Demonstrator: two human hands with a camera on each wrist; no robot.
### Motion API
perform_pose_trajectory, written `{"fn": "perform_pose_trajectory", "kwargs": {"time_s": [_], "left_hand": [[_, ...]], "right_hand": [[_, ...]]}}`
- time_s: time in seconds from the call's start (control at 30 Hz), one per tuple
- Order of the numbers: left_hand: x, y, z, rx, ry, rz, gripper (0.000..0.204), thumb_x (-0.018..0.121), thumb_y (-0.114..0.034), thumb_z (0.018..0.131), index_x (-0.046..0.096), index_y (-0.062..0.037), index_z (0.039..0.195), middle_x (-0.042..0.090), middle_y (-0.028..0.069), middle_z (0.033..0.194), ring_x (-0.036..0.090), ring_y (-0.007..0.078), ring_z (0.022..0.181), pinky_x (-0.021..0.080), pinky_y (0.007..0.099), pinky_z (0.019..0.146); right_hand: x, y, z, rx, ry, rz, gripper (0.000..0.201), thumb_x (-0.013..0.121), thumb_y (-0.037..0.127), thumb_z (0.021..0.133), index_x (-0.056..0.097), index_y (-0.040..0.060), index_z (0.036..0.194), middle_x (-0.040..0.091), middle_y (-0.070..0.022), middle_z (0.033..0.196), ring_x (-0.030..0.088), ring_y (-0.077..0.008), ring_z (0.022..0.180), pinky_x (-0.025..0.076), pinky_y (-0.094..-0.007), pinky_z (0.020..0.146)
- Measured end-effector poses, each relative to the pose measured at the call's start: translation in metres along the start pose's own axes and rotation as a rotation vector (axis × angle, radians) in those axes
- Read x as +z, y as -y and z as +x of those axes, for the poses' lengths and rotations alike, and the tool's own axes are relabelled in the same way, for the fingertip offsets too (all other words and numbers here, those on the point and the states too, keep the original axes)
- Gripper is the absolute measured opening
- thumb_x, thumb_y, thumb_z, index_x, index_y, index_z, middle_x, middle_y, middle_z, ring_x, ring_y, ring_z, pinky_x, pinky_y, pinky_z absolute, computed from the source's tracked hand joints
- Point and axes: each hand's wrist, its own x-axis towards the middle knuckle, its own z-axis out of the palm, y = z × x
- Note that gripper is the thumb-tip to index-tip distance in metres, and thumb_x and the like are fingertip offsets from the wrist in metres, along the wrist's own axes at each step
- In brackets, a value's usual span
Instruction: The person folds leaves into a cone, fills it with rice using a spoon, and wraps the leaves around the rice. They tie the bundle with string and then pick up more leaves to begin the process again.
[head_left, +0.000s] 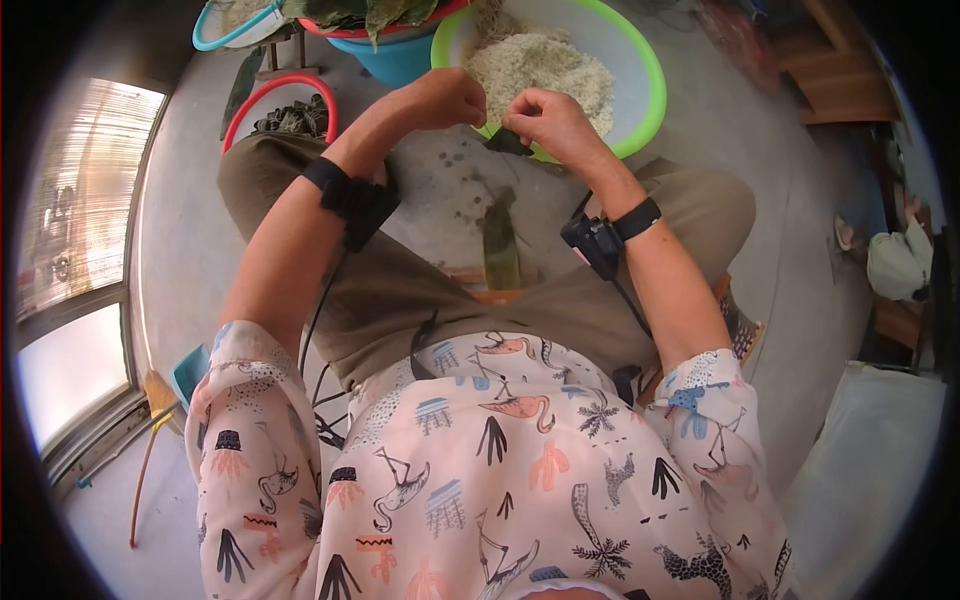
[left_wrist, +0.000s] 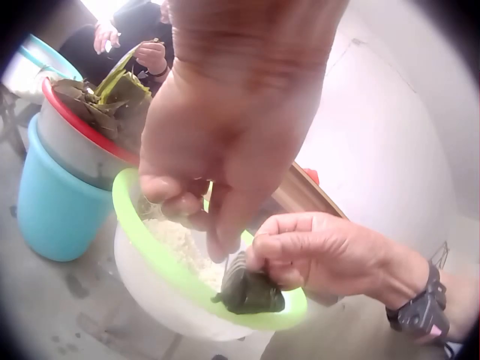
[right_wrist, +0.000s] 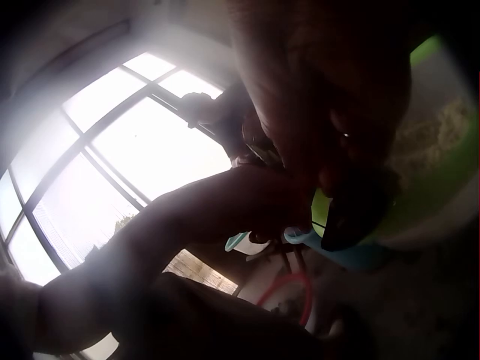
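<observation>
A dark green leaf-wrapped parcel [left_wrist: 253, 291], with pale string wound round it, hangs from my right hand [left_wrist: 322, 251], whose thumb and fingers pinch it at the top. In the head view the right hand [head_left: 552, 122] holds the parcel [head_left: 508, 143] over the near rim of the green-rimmed basin [head_left: 650, 125]. My left hand [head_left: 448, 98] is raised just left of it, fingers curled; in the left wrist view the left hand [left_wrist: 225, 150] has thumb and finger close together. Whether it grips the string is too small to tell.
White rice [head_left: 545, 75] lies in the basin. To the left stand a blue bucket [head_left: 385, 62] under a red-rimmed tub of leaves [head_left: 365, 12] and a red-rimmed bowl [head_left: 327, 100] of dark parcels. A loose leaf [head_left: 500, 245] lies on the floor between the knees. Another person's hands [left_wrist: 150, 56] hold leaves.
</observation>
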Motion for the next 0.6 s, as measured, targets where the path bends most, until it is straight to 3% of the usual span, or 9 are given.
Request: {"fn": "perform_pose_trajectory", "kwargs": {"time_s": [0.07, 0.2, 0.3, 0.37, 0.4, 0.47, 0.6], "left_hand": [[-0.009, -0.006, -0.004, 0.027, 0.023, -0.212, 0.021, 0.070, -0.025, 0.078, 0.073, -0.0062, 0.087, 0.067, 0.0070, 0.071, 0.063, 0.0169, 0.069, 0.048, 0.0334, 0.064], [-0.011, -0.013, -0.003, -0.008, -0.053, -0.336, 0.024, 0.071, -0.027, 0.078, 0.073, -0.0038, 0.086, 0.064, 0.0034, 0.068, 0.057, 0.0113, 0.066, 0.046, 0.0298, 0.060], [-0.010, -0.016, -0.001, -0.049, -0.007, -0.356, 0.024, 0.067, -0.029, 0.088, 0.071, -0.0050, 0.090, 0.057, -0.0035, 0.065, 0.053, 0.0074, 0.065, 0.042, 0.0238, 0.059], [-0.002, -0.012, 0.003, -0.030, 0.075, -0.772, 0.026, 0.066, -0.029, 0.090, 0.069, -0.0057, 0.101, 0.059, -0.0030, 0.073, 0.054, 0.0058, 0.067, 0.041, 0.0211, 0.057], [0.000, -0.017, 0.001, -0.029, 0.075, -0.773, 0.026, 0.066, -0.029, 0.090, 0.069, -0.0057, 0.101, 0.059, -0.0030, 0.073, 0.054, 0.0058, 0.067, 0.041, 0.0211, 0.057], [0.007, -0.028, -0.006, -0.095, -0.228, -0.948, 0.031, 0.064, -0.026, 0.092, 0.064, -0.0049, 0.114, 0.063, -0.0003, 0.087, 0.059, 0.0069, 0.074, 0.046, 0.0208, 0.059], [0.037, -0.010, -0.010, -0.080, -0.187, -0.929, 0.029, 0.058, -0.018, 0.094, 0.060, -0.0037, 0.120, 0.065, 0.0021, 0.099, 0.064, 0.0091, 0.085, 0.055, 0.0259, 0.069]], "right_hand": [[-0.001, -0.002, 0.001, 0.007, 0.016, 0.029, 0.011, 0.069, 0.011, 0.084, 0.065, 0.0019, 0.085, 0.062, 0.0007, 0.075, 0.055, -0.0059, 0.064, 0.045, -0.0233, 0.058], [0.001, -0.007, 0.002, -0.089, 0.009, 0.003, 0.014, 0.070, 0.009, 0.083, 0.068, 0.0010, 0.094, 0.064, -0.0003, 0.079, 0.057, -0.0066, 0.066, 0.046, -0.0234, 0.060], [0.002, -0.004, 0.000, -0.100, -0.003, -0.010, 0.017, 0.071, 0.009, 0.083, 0.068, 0.0007, 0.097, 0.065, -0.0002, 0.081, 0.056, -0.0068, 0.067, 0.046, -0.0233, 0.060], [0.000, -0.003, 0.001, -0.054, -0.006, -0.001, 0.017, 0.071, 0.009, 0.083, 0.068, 0.0005, 0.097, 0.064, 0.0000, 0.081, 0.056, -0.0068, 0.068, 0.045, -0.0233, 0.061], [-0.001, -0.005, 0.002, -0.031, 0.000, 0.006, 0.016, 0.071, 0.009, 0.081, 0.069, 0.0016, 0.095, 0.066, -0.0016, 0.081, 0.058, -0.0078, 0.070, 0.047, -0.0246, 0.063], [-0.003, -0.009, 0.002, -0.007, 0.006, 0.011, 0.014, 0.071, 0.010, 0.080, 0.070, 0.0027, 0.092, 0.068, -0.0031, 0.082, 0.060, -0.0089, 0.072, 0.049, -0.0259, 0.065], [-0.004, -0.008, 0.000, -0.020, 0.046, 0.232, 0.007, 0.068, 0.005, 0.081, 0.067, 0.0028, 0.087, 0.065, -0.0002, 0.079, 0.056, -0.0075, 0.067, 0.046, -0.0234, 0.061]]}}
